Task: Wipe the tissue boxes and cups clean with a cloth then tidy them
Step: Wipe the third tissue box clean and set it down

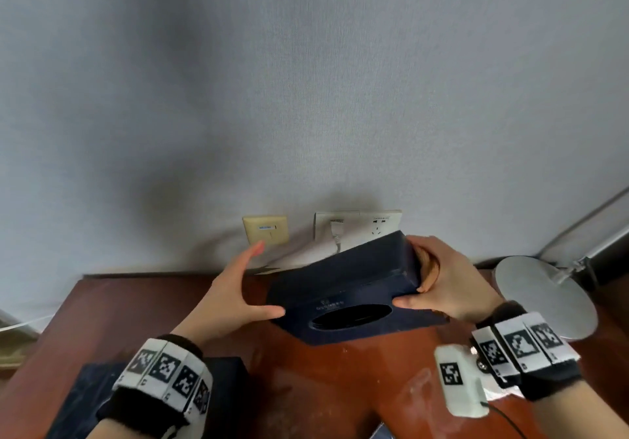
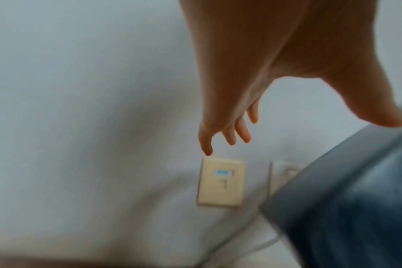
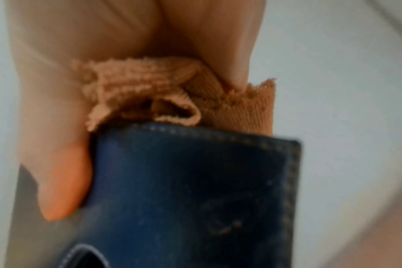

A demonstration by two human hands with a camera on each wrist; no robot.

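Note:
A dark blue tissue box (image 1: 340, 282) with an oval opening hangs tilted above the red-brown table (image 1: 340, 387). My right hand (image 1: 408, 271) grips its right end, thumb on the top face, with a tan cloth (image 1: 430, 265) bunched between palm and box. In the right wrist view the cloth (image 3: 138, 85) sits on the box's stitched edge (image 3: 184, 181). My left hand (image 1: 262, 280) is open at the box's left end; its thumb touches the front corner and its fingers (image 2: 230, 130) point straight at the wall. The box's corner (image 2: 356, 208) fills the left wrist view's lower right.
A second dark box (image 1: 85, 394) lies on the table at the near left under my left wrist. A round silver lamp base (image 1: 544, 295) stands at the right. A beige wall plate (image 1: 265, 229) and a white socket (image 1: 357, 227) with a plugged cable sit just behind the table.

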